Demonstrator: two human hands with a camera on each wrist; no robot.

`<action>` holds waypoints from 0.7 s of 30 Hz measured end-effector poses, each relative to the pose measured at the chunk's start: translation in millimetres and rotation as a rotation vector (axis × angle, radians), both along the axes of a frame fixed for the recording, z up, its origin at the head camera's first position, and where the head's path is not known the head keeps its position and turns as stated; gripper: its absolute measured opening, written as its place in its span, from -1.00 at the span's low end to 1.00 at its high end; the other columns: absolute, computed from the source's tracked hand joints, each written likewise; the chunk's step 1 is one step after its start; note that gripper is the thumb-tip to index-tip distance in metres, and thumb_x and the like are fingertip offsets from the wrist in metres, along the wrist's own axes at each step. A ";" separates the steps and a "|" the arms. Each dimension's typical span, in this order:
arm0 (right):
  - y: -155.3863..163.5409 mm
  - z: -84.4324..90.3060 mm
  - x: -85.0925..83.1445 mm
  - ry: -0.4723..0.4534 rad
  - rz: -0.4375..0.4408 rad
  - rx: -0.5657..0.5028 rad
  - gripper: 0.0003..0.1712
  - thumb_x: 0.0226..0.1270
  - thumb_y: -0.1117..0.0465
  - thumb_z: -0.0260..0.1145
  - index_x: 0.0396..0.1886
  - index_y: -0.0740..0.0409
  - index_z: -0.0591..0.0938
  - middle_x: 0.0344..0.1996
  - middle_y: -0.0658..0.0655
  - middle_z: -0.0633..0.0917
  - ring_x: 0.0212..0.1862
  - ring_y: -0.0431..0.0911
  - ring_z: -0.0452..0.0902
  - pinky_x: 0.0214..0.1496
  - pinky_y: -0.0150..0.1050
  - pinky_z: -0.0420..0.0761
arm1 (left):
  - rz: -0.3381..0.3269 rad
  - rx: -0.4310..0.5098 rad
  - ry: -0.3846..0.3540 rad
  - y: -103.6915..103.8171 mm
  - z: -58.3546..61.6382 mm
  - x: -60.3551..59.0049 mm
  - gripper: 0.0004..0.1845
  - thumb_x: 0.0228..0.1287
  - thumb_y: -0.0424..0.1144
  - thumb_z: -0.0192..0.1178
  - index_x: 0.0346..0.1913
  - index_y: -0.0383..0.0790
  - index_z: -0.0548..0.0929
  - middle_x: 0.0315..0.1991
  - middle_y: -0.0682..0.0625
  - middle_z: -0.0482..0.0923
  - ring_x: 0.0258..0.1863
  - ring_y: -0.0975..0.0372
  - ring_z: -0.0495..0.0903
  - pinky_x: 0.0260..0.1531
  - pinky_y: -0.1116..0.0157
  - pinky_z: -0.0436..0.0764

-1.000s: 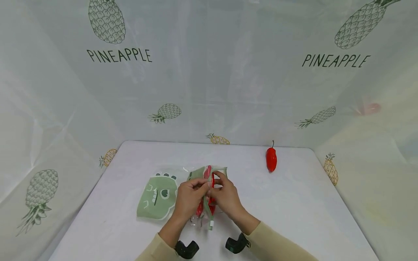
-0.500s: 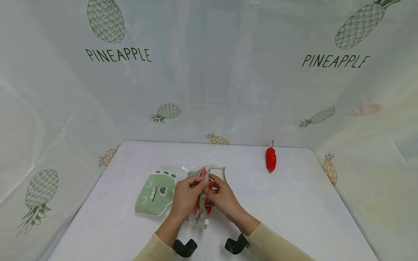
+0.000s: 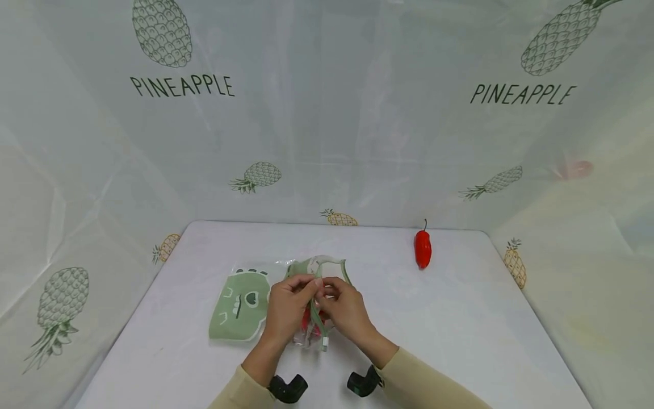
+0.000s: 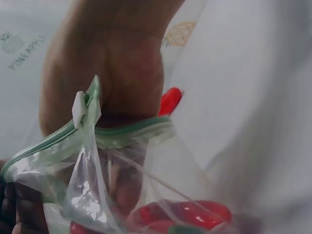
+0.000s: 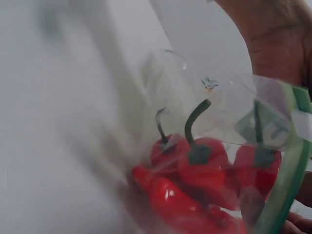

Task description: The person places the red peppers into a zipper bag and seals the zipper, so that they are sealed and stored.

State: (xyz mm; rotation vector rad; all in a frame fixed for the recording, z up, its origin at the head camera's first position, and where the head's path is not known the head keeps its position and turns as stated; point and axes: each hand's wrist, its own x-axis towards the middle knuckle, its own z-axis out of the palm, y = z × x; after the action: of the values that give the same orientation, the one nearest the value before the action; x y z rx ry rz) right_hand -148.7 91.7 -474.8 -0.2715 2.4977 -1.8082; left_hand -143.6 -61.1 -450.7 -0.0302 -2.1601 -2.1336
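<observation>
Both hands pinching zip-bag (image 3: 313,318) top at table (image 3: 460,318) centre: left hand (image 3: 287,309), right hand (image 3: 345,309) on green seal. Red peppers (image 5: 200,170) inside. Risk imo: stems snag seal, zip stays gappy, peppers slide out.

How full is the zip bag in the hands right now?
Partly full: the zip bag holds several red peppers at the bottom, clear space above. One red pepper lies outside on the table.

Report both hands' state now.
Left hand: pinching the zip bag by its green top edge.
Right hand: pinching the same bag's top edge.
</observation>
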 end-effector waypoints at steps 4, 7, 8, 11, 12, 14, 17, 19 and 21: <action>4.7 2.0 2.3 -0.006 -0.033 -0.023 -0.49 0.45 0.13 0.46 0.28 0.28 0.61 -0.03 0.24 0.79 -0.26 -0.06 0.81 -0.26 -0.19 0.81 | 0.041 -0.023 -0.002 -7.1 0.4 -3.2 -0.84 0.36 -0.21 0.46 -0.14 -0.23 0.85 -0.29 -0.11 0.78 -0.30 0.25 0.65 -0.32 0.45 0.65; 9.3 2.5 2.0 0.004 -0.062 -0.036 -0.50 0.44 0.18 0.46 0.28 0.30 0.60 -0.03 0.27 0.76 -0.23 0.10 0.81 -0.24 -0.16 0.82 | 0.060 -0.037 -0.016 -10.7 0.7 -4.2 -0.82 0.38 -0.21 0.44 -0.07 -0.23 0.85 -0.20 -0.10 0.80 -0.25 0.24 0.65 -0.27 0.47 0.67; 10.8 2.6 1.8 0.007 -0.069 -0.038 -0.51 0.45 0.20 0.45 0.28 0.29 0.61 -0.03 0.29 0.75 -0.21 0.15 0.81 -0.25 -0.17 0.82 | 0.061 -0.036 -0.021 -11.5 0.8 -4.4 -0.81 0.39 -0.22 0.44 -0.06 -0.24 0.84 -0.18 -0.10 0.80 -0.24 0.23 0.65 -0.26 0.46 0.68; 15.2 3.1 1.0 0.007 -0.092 -0.054 -0.52 0.44 0.22 0.46 0.28 0.23 0.62 0.00 0.30 0.74 -0.15 0.18 0.80 -0.24 -0.24 0.81 | 0.063 -0.044 -0.033 -12.5 1.2 -4.5 -0.80 0.39 -0.22 0.44 -0.04 -0.24 0.84 -0.16 -0.10 0.81 -0.23 0.21 0.66 -0.25 0.46 0.70; 16.7 3.5 0.9 0.007 -0.100 -0.056 -0.52 0.43 0.21 0.46 0.29 0.20 0.61 0.01 0.30 0.74 -0.13 0.17 0.79 -0.23 -0.27 0.80 | 0.063 -0.045 -0.037 -12.7 1.0 -4.7 -0.81 0.39 -0.22 0.44 -0.04 -0.24 0.84 -0.17 -0.10 0.81 -0.23 0.20 0.66 -0.25 0.46 0.70; 19.8 3.8 0.4 0.013 -0.116 -0.065 -0.49 0.43 0.22 0.47 0.32 0.16 0.60 0.05 0.28 0.74 -0.09 0.10 0.79 -0.22 -0.30 0.79 | 0.066 -0.047 -0.040 -12.7 1.1 -4.8 -0.82 0.38 -0.23 0.44 -0.06 -0.23 0.84 -0.18 -0.10 0.81 -0.24 0.19 0.66 -0.27 0.45 0.69; 24.9 4.6 -1.0 0.019 -0.141 -0.087 -0.45 0.41 0.20 0.49 0.35 0.10 0.59 0.08 0.22 0.74 -0.05 0.02 0.78 -0.20 -0.28 0.80 | 0.069 -0.046 -0.042 -12.3 1.0 -4.8 -0.85 0.38 -0.24 0.44 -0.08 -0.21 0.85 -0.20 -0.09 0.80 -0.26 0.20 0.65 -0.29 0.45 0.69; 29.2 4.6 -2.2 0.020 -0.153 -0.101 -0.43 0.41 0.18 0.50 0.37 0.07 0.57 0.09 0.19 0.74 -0.02 -0.01 0.78 -0.19 -0.26 0.80 | 0.068 -0.042 -0.038 -12.3 0.8 -4.9 -0.84 0.39 -0.24 0.43 -0.08 -0.23 0.84 -0.20 -0.09 0.80 -0.26 0.22 0.65 -0.29 0.45 0.69; 34.0 4.6 -3.6 0.013 -0.161 -0.109 -0.41 0.40 0.16 0.51 0.38 0.05 0.57 0.11 0.17 0.73 0.01 0.00 0.77 -0.16 -0.25 0.81 | 0.065 -0.030 -0.035 -12.4 0.2 -4.9 -0.84 0.39 -0.25 0.43 -0.08 -0.24 0.84 -0.21 -0.10 0.80 -0.28 0.22 0.65 -0.31 0.45 0.69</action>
State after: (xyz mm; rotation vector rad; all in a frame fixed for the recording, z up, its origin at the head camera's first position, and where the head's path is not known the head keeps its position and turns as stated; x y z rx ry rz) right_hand -152.3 125.7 -470.2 -0.0889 2.4989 -2.0121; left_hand -148.5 -73.6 -450.5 0.0754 -2.1803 -2.0824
